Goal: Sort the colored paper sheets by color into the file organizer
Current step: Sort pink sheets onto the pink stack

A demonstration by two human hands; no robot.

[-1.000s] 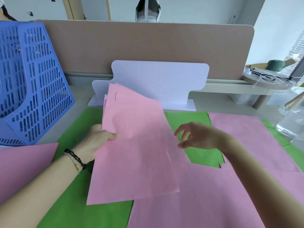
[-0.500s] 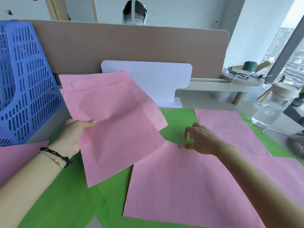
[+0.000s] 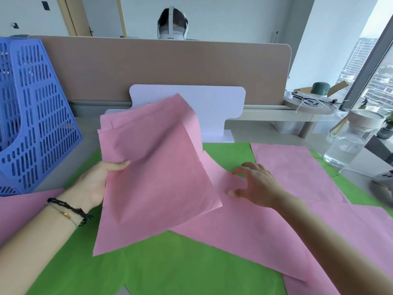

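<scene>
My left hand (image 3: 93, 184) grips the left edge of a stack of pink sheets (image 3: 153, 177), held tilted above the desk. My right hand (image 3: 255, 184) pinches the corner of another pink sheet (image 3: 244, 231), which lifts off the green sheets (image 3: 170, 267) under it. More pink sheets lie at the right (image 3: 297, 171) and at the far left (image 3: 19, 209). The blue file organizer (image 3: 36, 116) stands at the left edge of the desk, apart from both hands.
A white bookend (image 3: 212, 103) stands behind the sheets against the brown divider (image 3: 170, 67). A glass water jug (image 3: 350, 141) and a grey controller (image 3: 385, 177) sit at the right. A person sits behind the divider.
My left hand has shifted the pink stack to the right, toward the middle. My right hand has pinched the corner of the flat pink sheet and raised it off the green paper.
</scene>
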